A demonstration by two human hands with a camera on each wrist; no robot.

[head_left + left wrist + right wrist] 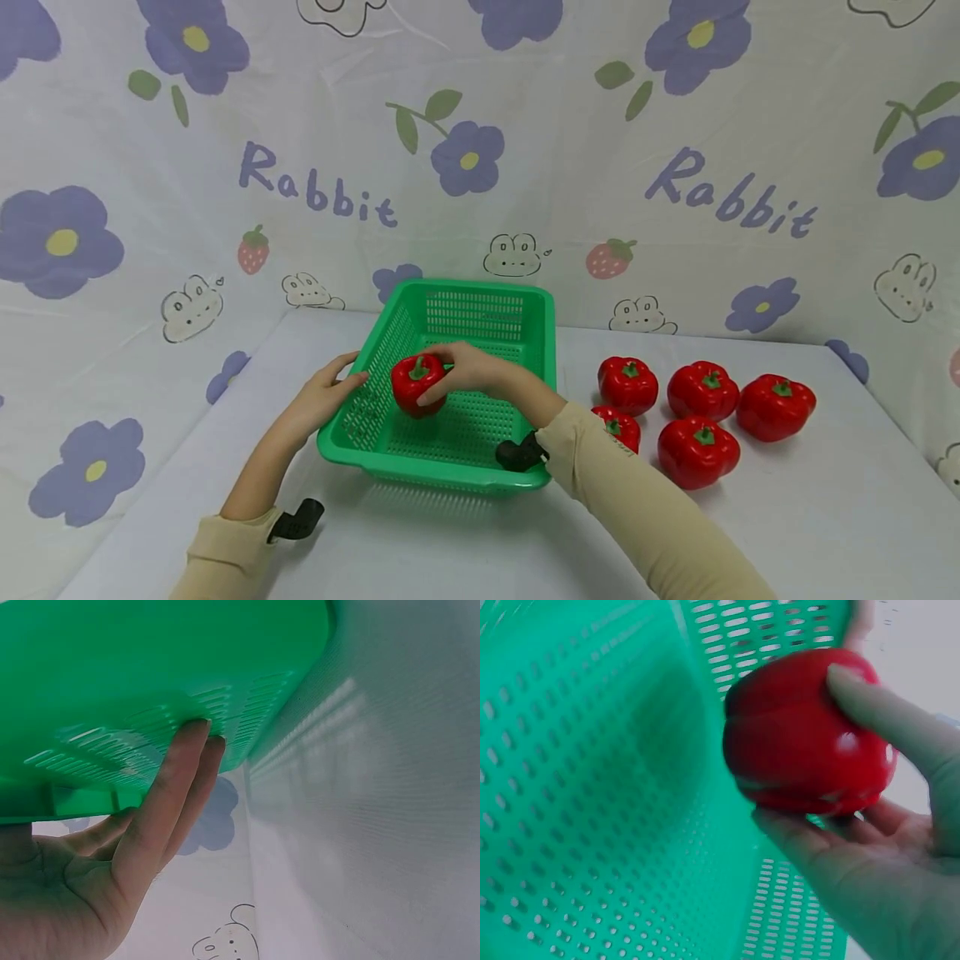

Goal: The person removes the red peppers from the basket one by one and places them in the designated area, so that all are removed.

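Observation:
A green slotted basket (540,333) stands on the table. My right hand (468,371) reaches into it and grips a red bell pepper (417,385) just above the basket floor near its left wall. In the right wrist view the red bell pepper (802,739) sits between thumb and fingers (885,712) over the green basket (592,787) floor. My left hand (326,392) rests with straight fingers against the outside of the left wall. The left wrist view has those fingers (176,780) flat on the green basket (150,667) wall.
Several more red bell peppers (701,400) lie on the white table (787,517) right of the basket; one (618,427) is partly behind my right sleeve. A flower-print cloth (480,150) hangs as a backdrop behind.

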